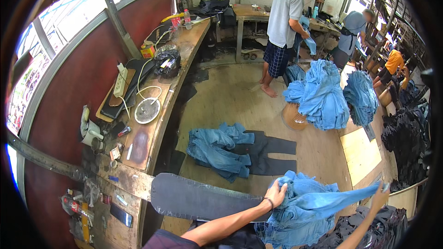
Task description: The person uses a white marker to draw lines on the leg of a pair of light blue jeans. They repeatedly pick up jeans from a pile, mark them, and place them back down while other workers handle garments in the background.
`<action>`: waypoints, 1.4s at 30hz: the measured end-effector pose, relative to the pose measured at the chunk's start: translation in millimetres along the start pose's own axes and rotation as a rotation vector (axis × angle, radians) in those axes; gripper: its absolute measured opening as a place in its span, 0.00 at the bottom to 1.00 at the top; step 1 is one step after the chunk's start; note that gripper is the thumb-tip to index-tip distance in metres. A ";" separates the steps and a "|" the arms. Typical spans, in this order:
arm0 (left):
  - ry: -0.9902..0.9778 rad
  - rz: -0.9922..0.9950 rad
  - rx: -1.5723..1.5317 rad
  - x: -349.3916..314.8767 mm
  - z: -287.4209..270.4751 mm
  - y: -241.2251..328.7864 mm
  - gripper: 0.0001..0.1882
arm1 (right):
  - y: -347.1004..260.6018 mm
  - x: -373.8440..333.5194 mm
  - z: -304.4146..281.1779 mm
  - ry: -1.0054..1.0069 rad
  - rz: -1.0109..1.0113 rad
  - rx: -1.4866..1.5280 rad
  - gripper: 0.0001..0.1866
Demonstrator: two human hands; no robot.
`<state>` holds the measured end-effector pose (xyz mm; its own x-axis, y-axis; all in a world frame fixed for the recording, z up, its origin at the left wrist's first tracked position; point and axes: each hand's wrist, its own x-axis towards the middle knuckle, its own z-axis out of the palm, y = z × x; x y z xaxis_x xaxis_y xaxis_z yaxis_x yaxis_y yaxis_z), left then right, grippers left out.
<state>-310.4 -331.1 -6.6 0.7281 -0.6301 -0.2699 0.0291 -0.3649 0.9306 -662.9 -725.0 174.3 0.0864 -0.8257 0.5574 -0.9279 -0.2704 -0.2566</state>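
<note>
A pair of light blue jeans (307,207) hangs bunched in front of me at the lower right. My left hand (277,192), with a dark band at the wrist, is closed on the gathered denim. Out to the right, my right hand (380,194) grips the end of one trouser leg, which is stretched taut between the hands. Beside my left forearm, a long dark padded board (203,197) with a rounded end juts from the workbench. On the floor beyond it, more blue jeans (214,150) lie crumpled over dark trousers (272,152) spread flat.
The cluttered workbench (184,60) along the left bears a power strip (120,80), a round white lid (147,110) and a phone (121,215). A tall jeans pile (323,94) stands on a stool (294,116). Dark garments (369,228) heap at lower right. Several people work beyond.
</note>
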 end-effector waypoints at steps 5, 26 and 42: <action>-0.149 0.009 0.132 21.8 -43.0 52.0 0.29 | 29.2 17.1 -12.3 -0.192 0.071 -0.118 0.31; 0.686 -0.323 0.554 131.0 -350.5 -111.9 0.34 | -245.0 -271.3 185.9 -0.712 -0.198 0.411 0.23; 0.149 0.212 0.699 -56.6 -191.0 -35.5 0.22 | -93.3 -359.1 169.4 -0.781 -0.028 0.010 0.14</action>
<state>-221.8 -151.6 22.9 0.7564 -0.6538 -0.0198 -0.5283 -0.6285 0.5708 -545.9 -487.1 -135.6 0.3435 -0.9267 -0.1522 -0.9185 -0.2977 -0.2601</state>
